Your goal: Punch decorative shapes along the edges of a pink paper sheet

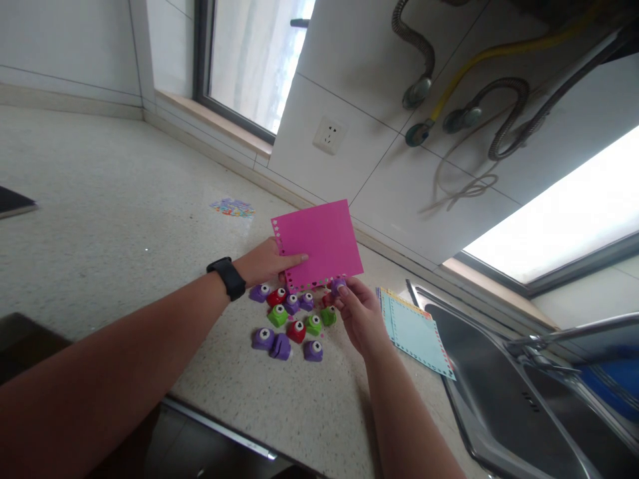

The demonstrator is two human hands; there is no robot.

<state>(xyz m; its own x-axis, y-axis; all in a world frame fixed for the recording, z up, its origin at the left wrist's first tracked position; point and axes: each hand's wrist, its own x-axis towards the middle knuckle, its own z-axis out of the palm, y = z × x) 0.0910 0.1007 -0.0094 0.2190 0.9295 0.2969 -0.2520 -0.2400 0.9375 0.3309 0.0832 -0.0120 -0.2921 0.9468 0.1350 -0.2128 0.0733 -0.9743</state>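
Observation:
A sheet of pink paper (324,236) with small shapes punched along its left and lower edges is gripped by my left hand (272,261), thumb on top. My right hand (360,311) pinches a purple craft punch (338,286) at the paper's lower right edge. Below the sheet, several more craft punches stand on the counter, among them a red punch (297,331), a green punch (277,315) and a purple punch (313,350). Whether the paper sits inside the held punch's slot is too small to tell.
A stack of punched paper, light blue on top (417,332), lies right beside the steel sink (499,392) with its faucet (529,352). Colourful paper bits (233,207) are heaped at the back left of the counter (124,199). A dark flat object (14,201) is at far left.

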